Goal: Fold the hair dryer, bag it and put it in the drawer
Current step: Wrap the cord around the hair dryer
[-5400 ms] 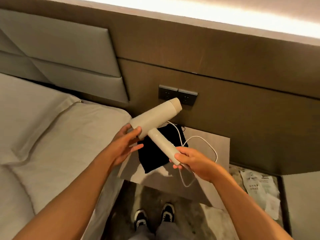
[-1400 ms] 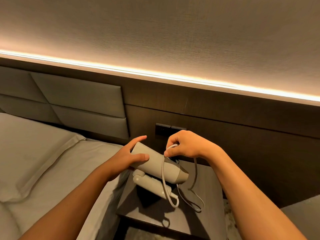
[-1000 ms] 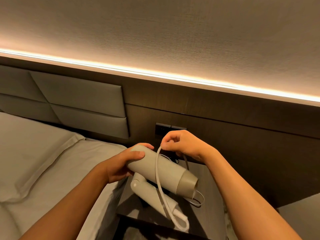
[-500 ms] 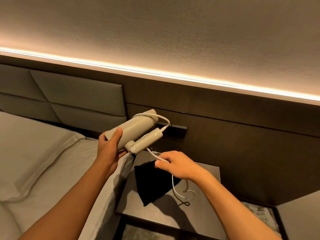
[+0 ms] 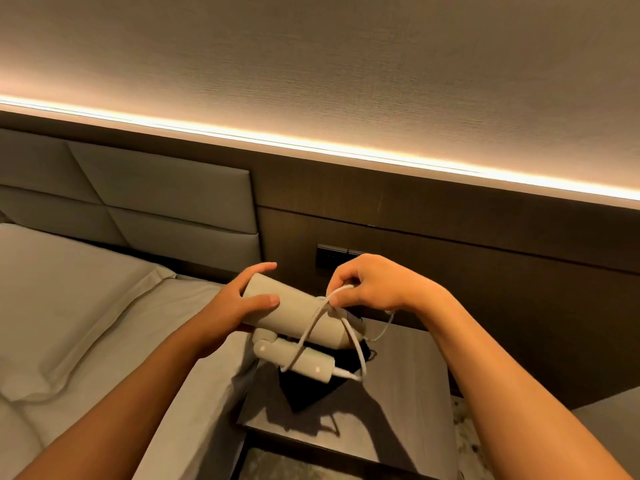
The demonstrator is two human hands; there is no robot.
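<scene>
The cream hair dryer [image 5: 294, 315] is folded, its handle [image 5: 294, 360] lying under the barrel. My left hand [image 5: 239, 306] grips the barrel's rear end. My right hand [image 5: 367, 287] pinches the white cord [image 5: 353, 341] above the barrel's front, and the cord crosses over barrel and handle in loops. A black cloth bag [image 5: 304, 393] lies flat on the nightstand [image 5: 398, 410] right below the dryer, partly hidden by it. No drawer shows in the head view.
A bed with a pillow [image 5: 69, 306] lies to the left, touching the nightstand. A padded headboard [image 5: 156, 202] and a dark wood wall panel with a socket plate [image 5: 329, 256] stand behind. A grey surface [image 5: 609, 427] lies at the right.
The dryer has come down from a raised, tilted hold to level above the bag. My right hand rose from below the dryer to its top, carrying the cord across barrel and handle.
</scene>
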